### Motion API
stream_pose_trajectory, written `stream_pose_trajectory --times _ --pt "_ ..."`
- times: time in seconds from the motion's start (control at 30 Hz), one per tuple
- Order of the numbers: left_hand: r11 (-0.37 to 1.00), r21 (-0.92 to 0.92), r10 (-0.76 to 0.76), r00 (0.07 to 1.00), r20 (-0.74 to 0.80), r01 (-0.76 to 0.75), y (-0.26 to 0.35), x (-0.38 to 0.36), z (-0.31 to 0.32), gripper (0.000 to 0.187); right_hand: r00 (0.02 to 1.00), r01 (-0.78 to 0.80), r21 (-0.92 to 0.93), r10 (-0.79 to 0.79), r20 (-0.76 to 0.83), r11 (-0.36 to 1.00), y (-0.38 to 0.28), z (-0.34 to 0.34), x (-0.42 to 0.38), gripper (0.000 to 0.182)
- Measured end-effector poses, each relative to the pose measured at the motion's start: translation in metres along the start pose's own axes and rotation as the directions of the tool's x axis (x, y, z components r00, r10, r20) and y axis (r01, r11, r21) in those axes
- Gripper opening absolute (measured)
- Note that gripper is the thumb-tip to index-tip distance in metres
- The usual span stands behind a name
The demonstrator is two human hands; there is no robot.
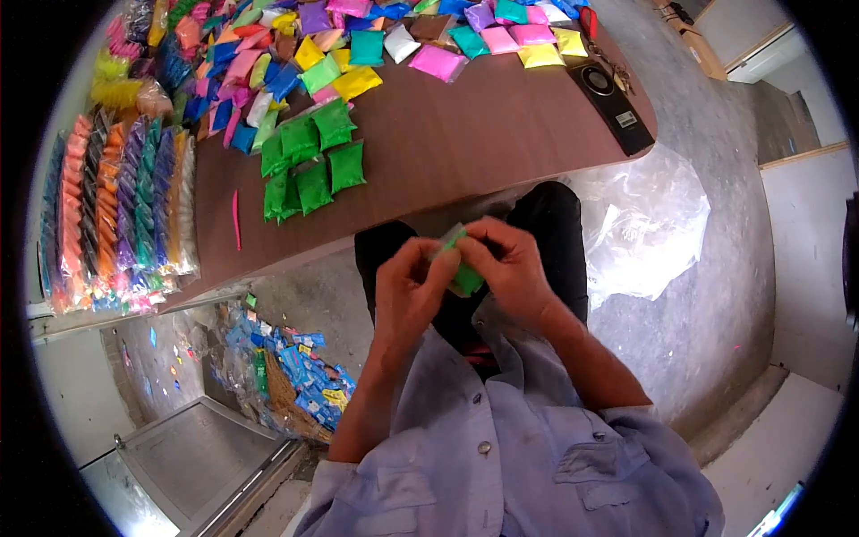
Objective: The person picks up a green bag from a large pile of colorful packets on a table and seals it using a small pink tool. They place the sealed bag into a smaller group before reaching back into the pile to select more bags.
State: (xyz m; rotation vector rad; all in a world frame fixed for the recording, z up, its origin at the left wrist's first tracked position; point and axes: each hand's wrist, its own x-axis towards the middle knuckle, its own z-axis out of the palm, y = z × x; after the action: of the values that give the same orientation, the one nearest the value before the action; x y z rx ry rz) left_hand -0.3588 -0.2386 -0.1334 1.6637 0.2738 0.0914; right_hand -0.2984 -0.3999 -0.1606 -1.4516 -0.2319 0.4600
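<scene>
Above my lap, beyond the table's front edge, both hands pinch the top of a small green packet point(467, 280). My left hand point(410, 285) has its fingers closed at the packet's left side. On the right side, my right hand point(510, 264) grips it with thumb and forefinger. Several similar green packets point(313, 186) lie grouped on the brown table point(429, 152). Left of that group is a thin pink stick point(236, 219).
Many colourful packets point(438, 63) are heaped at the table's back. Bagged twisted strips point(112, 192) line its left end. A black device point(612, 107) lies at the right, near keys point(617, 72). Clear plastic point(640, 233) and blue wrappers point(313, 380) are on the floor.
</scene>
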Motion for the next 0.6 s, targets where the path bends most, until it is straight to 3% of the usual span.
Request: stream_pose_trajectory --times 0.07,0.17,0.2,0.23,0.33,0.47,0.6 --pt "0.999 0.036 0.027 1.0 0.006 -0.027 0.009 0.021 0.0 0.021 0.963 0.265 -0.149 -0.268 -0.003 0.953 -0.013 -0.007 0.017 0.016" --pt "0.994 0.019 0.111 0.994 0.024 -0.111 0.022 0.059 0.003 0.022 0.929 0.356 -0.225 -0.37 -0.021 0.907 -0.033 -0.017 0.044 0.017" --pt "0.97 0.104 0.221 0.975 0.016 -0.222 0.026 0.072 0.004 0.023 0.907 0.394 -0.287 -0.42 -0.032 0.873 -0.038 -0.021 0.054 0.019" --pt "0.927 0.189 0.328 0.945 0.017 -0.325 0.029 0.085 0.005 0.024 0.907 0.393 -0.288 -0.419 -0.032 0.873 -0.042 -0.025 0.066 0.019" --pt "0.885 0.286 0.392 0.919 -0.034 -0.367 0.038 0.119 0.016 0.018 0.889 0.406 -0.395 -0.456 -0.035 0.824 -0.045 -0.037 0.101 0.022" --pt "0.891 0.264 0.396 0.917 -0.054 -0.369 0.0 0.148 0.026 0.018 0.936 0.295 -0.417 -0.349 -0.057 0.86 -0.025 -0.048 0.131 0.024" --pt "0.882 0.286 0.418 0.902 -0.107 -0.375 -0.008 0.152 0.03 0.019 0.896 0.325 -0.504 -0.431 -0.107 0.8 -0.023 -0.043 0.134 0.025"
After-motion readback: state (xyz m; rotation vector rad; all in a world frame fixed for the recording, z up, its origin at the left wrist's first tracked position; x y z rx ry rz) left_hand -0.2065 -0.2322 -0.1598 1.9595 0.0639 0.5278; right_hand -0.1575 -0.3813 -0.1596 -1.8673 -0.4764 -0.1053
